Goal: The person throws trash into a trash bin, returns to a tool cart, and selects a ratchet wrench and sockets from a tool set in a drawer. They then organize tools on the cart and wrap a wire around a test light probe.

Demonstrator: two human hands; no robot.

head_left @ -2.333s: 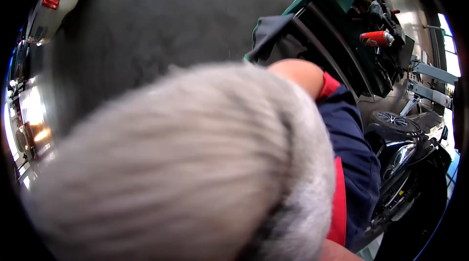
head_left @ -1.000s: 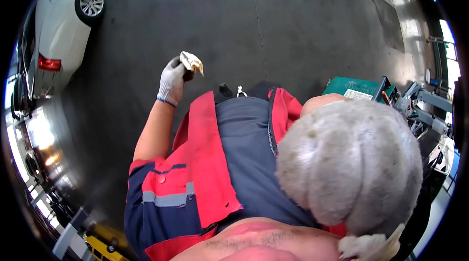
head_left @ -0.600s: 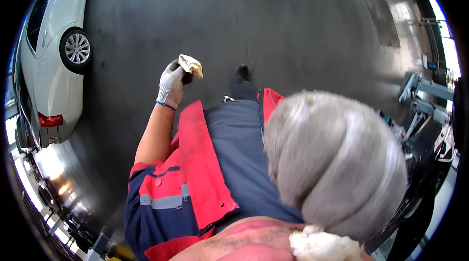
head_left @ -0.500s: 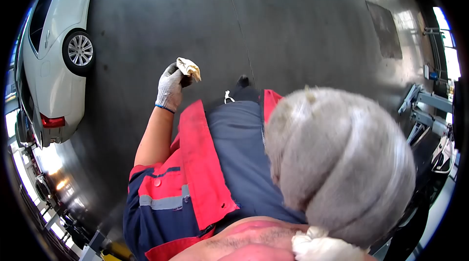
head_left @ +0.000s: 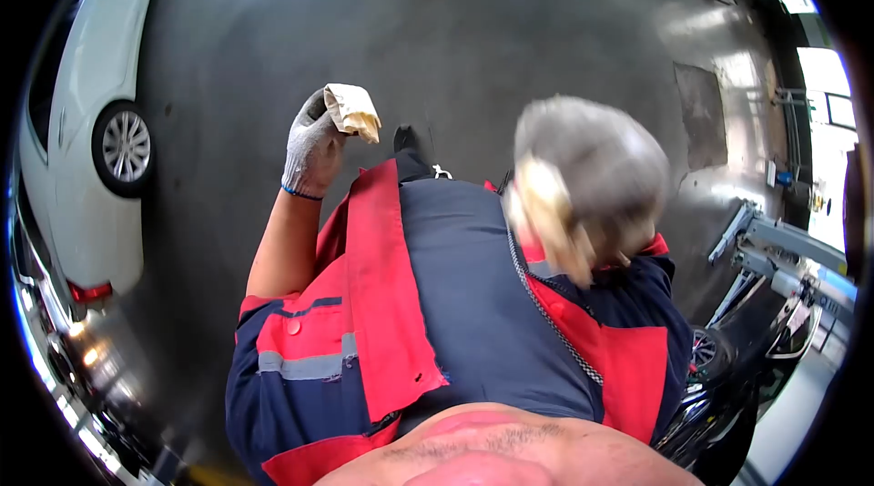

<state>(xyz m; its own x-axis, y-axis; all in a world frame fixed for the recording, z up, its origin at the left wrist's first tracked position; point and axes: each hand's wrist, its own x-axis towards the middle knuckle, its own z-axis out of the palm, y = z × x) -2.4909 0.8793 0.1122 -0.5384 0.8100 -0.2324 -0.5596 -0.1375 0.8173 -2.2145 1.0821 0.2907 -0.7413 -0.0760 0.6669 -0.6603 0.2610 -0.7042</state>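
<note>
In the head view my left hand (head_left: 314, 147), in a grey-white work glove with a blue cuff edge, is raised at the left in front of my body. Its closed fingers hold a folded cream cloth (head_left: 352, 110). My right hand (head_left: 592, 172), also gloved in grey, hangs close to the camera in front of the right side of my chest and is smeared by motion. A crumpled cream cloth (head_left: 548, 199) sticks out from under it, held in its closed fingers. I wear an open red and navy jacket (head_left: 387, 295) over a dark shirt.
A white car (head_left: 100, 140) stands along the left side. Grey lift arms (head_left: 787, 240) reach in from the right, with a dark wheel (head_left: 710, 349) below them. A rectangular patch (head_left: 701, 117) marks the grey floor (head_left: 437, 31). One dark shoe (head_left: 406, 137) shows ahead.
My right hand has moved away from my face, forward and down, carrying its cloth. The left hand keeps its cloth, turned slightly. The surroundings have shifted as I move.
</note>
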